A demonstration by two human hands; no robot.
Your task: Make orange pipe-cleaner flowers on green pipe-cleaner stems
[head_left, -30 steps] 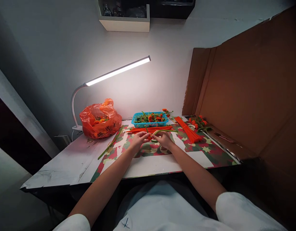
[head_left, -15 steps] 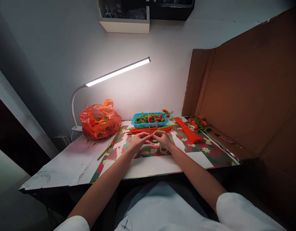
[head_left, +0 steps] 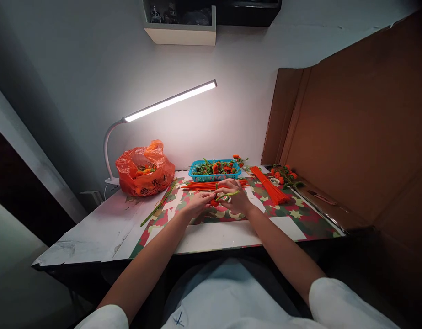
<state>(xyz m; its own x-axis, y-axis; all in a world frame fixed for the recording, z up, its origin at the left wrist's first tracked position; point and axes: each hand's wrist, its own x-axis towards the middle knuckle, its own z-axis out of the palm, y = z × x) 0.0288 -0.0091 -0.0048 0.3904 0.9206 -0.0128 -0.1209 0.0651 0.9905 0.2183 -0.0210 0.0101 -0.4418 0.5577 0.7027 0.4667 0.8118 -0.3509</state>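
Note:
Over the middle of the table, my left hand [head_left: 199, 204] is closed in a pinch on a small orange-red flower [head_left: 214, 202] with a green fuzzy stem. My right hand [head_left: 235, 201] meets it, fingers bent around the green pipe cleaner [head_left: 228, 195], which curves across them. The fingers partly hide the flower. Just beyond the hands lie orange pipe cleaners [head_left: 200, 186]. Behind those stands a blue basket [head_left: 216, 178] of orange flowers with green stems.
An orange plastic bag [head_left: 145, 176] with flowers sits left, beside a lit lamp [head_left: 171, 100]. Green pipe cleaners [head_left: 159, 204] lie near it. On the right are a bundle of orange pipe cleaners [head_left: 269, 186], a tape roll [head_left: 274, 181], more flowers [head_left: 282, 174] and a tall cardboard sheet [head_left: 348, 123].
My right hand has turned and risen over the fingertips of the left. The green pipe cleaner that pointed away to the right now bends across my right fingers, and the orange-red flower shows below.

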